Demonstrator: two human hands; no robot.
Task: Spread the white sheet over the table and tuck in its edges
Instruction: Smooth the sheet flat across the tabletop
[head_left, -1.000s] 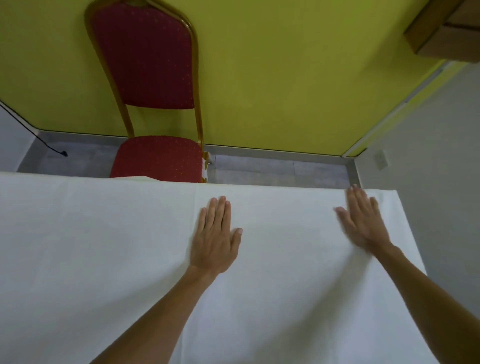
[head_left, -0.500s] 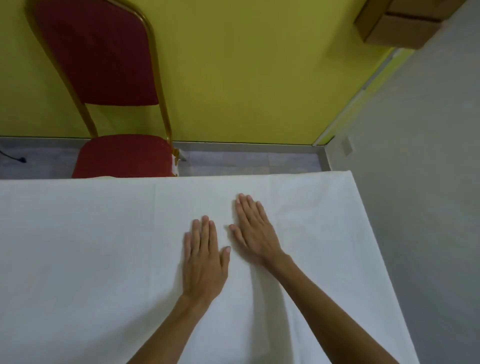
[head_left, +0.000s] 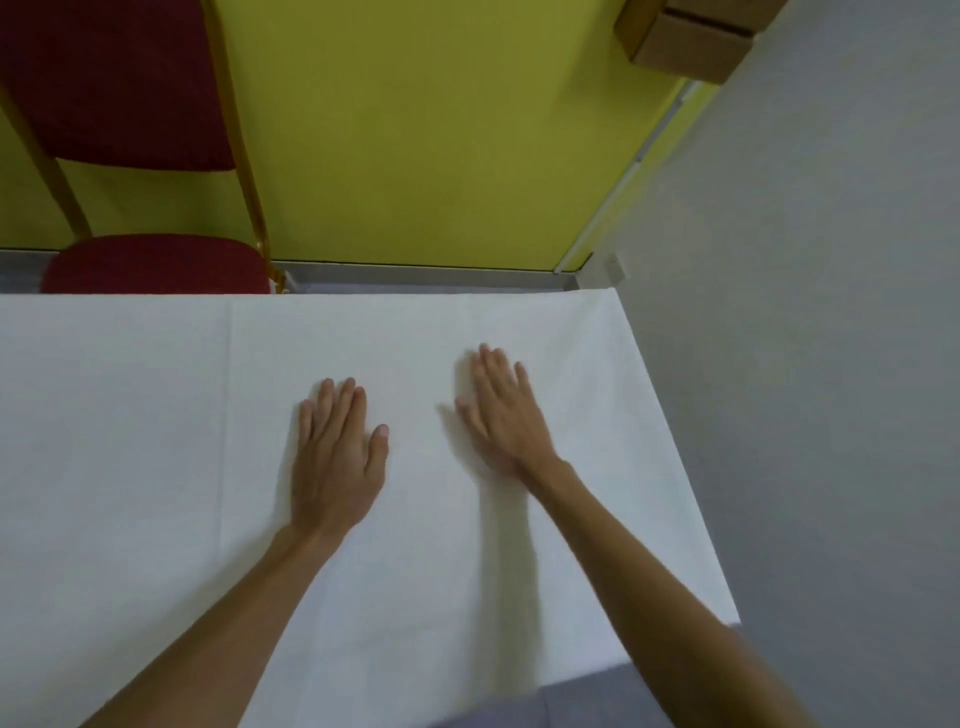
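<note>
The white sheet lies flat over the table and reaches its far edge and right edge. A faint fold line runs front to back left of centre. My left hand rests palm down on the sheet near the middle, fingers straight and together. My right hand lies flat on the sheet a little further right and farther away, fingers straight, slightly blurred. A strip of grey surface shows at the near right, below the sheet's near edge.
A red padded chair with a gold frame stands behind the table's far left. A grey wall runs close along the table's right side, a yellow wall behind. A cardboard box sits at the top right.
My right hand swept left from the far right corner to beside my left hand, then slid right again. My left hand stayed flat on the sheet. The view shifted right.
</note>
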